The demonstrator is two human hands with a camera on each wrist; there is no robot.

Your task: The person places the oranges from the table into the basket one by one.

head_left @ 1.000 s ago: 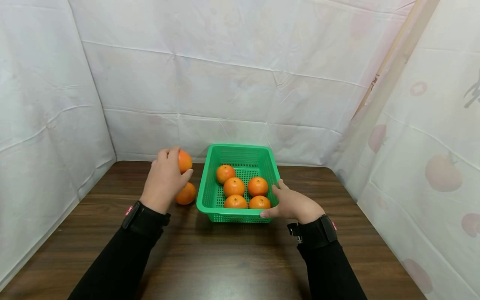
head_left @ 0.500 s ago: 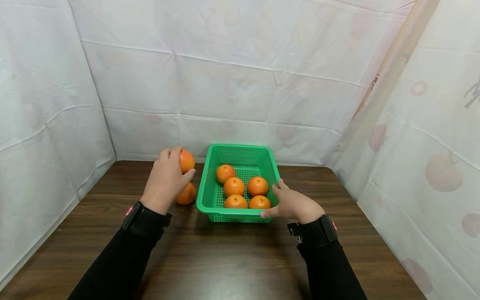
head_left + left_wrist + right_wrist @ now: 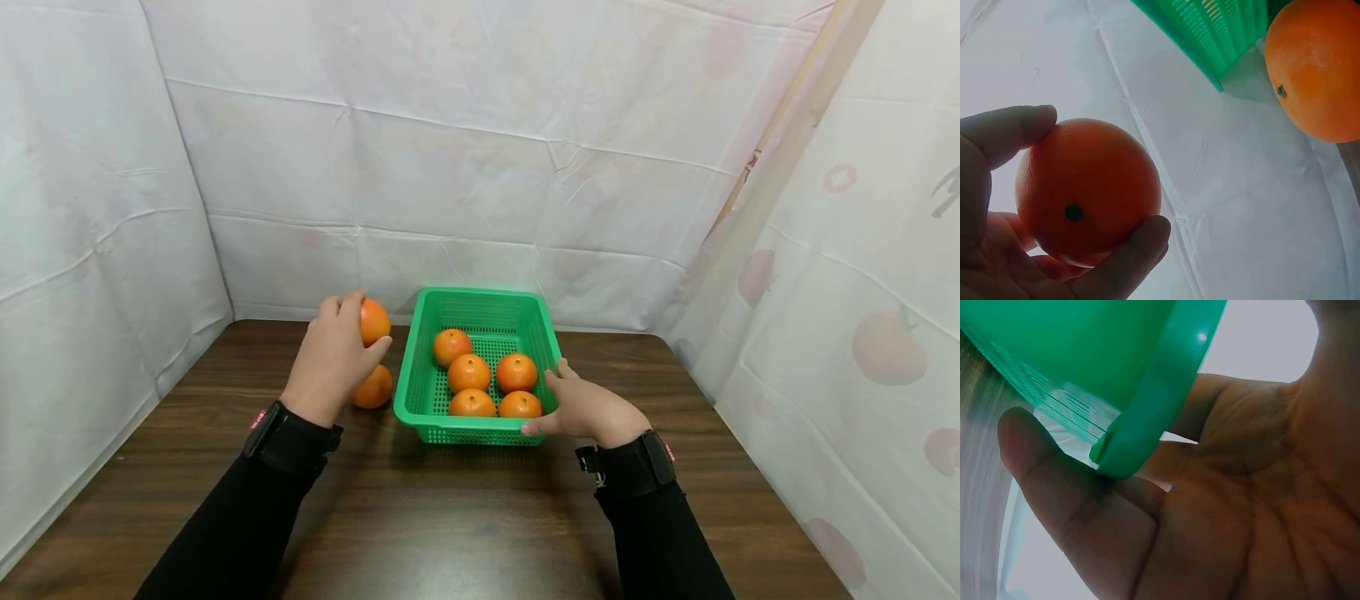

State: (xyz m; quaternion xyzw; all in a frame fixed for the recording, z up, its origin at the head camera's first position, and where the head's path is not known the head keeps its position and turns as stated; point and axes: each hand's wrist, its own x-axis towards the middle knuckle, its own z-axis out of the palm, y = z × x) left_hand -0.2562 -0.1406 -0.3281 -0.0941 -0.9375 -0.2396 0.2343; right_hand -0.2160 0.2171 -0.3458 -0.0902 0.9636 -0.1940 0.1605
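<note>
My left hand (image 3: 330, 358) grips an orange (image 3: 1088, 190), thumb on one side and fingertips on the other, its small green stem spot showing in the left wrist view. Just below the hand in the head view, a second orange (image 3: 372, 387) sits on the table, left of a green plastic basket (image 3: 551, 333). Several oranges (image 3: 468, 372) lie inside the basket. At the basket's near right corner, my right hand (image 3: 588, 408) holds the rim, thumb at the front and fingers along the right side. The right wrist view shows the basket's rim (image 3: 1166, 387) between thumb and fingers.
The dark wooden table (image 3: 465, 517) reaches back to a white cloth (image 3: 450, 150) hung behind it. Cloth also hangs at the left, and a fruit-printed curtain (image 3: 847, 333) at the right. The basket stands near the table's back edge.
My left hand has shifted slightly right with the orange in its grip, nearer the basket. The right hand and the basket have stayed in place.
</note>
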